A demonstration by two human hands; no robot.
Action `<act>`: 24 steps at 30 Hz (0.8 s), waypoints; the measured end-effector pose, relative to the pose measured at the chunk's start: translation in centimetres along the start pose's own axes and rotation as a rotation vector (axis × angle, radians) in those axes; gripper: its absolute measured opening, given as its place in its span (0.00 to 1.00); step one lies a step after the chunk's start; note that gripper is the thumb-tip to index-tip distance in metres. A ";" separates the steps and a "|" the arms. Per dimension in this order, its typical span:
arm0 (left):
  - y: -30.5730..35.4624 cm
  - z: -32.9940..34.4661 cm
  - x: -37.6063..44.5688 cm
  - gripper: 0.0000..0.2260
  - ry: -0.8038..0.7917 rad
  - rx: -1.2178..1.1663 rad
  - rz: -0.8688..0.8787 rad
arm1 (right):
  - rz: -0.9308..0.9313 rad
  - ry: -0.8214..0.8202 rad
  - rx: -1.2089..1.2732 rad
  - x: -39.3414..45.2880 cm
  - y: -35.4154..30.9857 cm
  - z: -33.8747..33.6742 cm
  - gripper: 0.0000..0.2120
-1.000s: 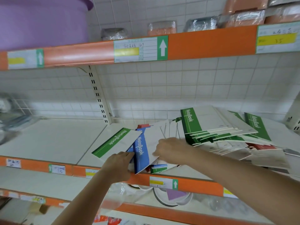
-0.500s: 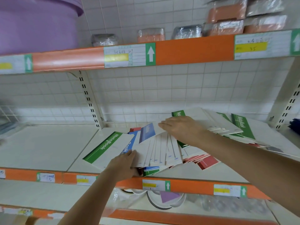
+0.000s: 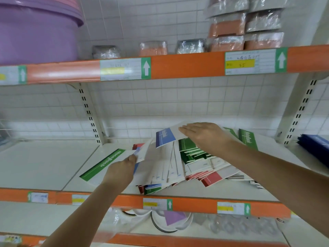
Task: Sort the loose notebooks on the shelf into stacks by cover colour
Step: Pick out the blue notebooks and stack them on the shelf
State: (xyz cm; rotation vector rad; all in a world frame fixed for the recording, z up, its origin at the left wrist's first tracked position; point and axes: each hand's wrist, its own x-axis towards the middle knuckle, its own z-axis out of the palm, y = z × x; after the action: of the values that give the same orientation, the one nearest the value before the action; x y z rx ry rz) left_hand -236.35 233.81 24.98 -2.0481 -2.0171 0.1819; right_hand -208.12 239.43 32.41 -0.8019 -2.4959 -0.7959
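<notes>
Lifted since half a second ago: blue notebook (image 3: 165,137), now raised off the fanned pile (image 3: 178,164), long axis running right and back under the right hand (image 3: 204,134). That hand's fingers lie straight on its cover; grip underneath hidden. Left hand (image 3: 122,168) holds the pile's left edge beside the green notebook (image 3: 101,165), set apart on the shelf (image 3: 44,163).

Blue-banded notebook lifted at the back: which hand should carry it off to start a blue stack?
Right. The right hand already holds the blue-banded notebook; the left hand holds the fanned pile's edge.
</notes>
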 end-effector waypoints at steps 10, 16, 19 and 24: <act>5.1 -4.0 1.2 0.22 0.582 -0.157 0.144 | 0.122 0.102 0.030 -8.5 4.6 -2.5 0.31; 11.2 -6.2 2.7 0.15 0.794 -0.227 0.241 | 0.171 0.107 -0.035 -15.7 8.3 -4.1 0.28; 14.9 -7.5 3.1 0.20 0.788 -0.186 0.265 | 0.188 0.126 -0.093 -19.3 10.7 -5.1 0.22; 22.3 -9.7 3.0 0.23 0.753 -0.123 0.218 | 0.184 0.175 -0.149 -26.1 15.0 -6.3 0.22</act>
State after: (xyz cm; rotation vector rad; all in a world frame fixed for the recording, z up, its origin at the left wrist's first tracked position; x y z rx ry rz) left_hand -212.17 235.77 28.54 -1.9783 -1.3667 -0.5986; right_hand -177.76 235.18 29.54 -0.9536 -2.1939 -0.9508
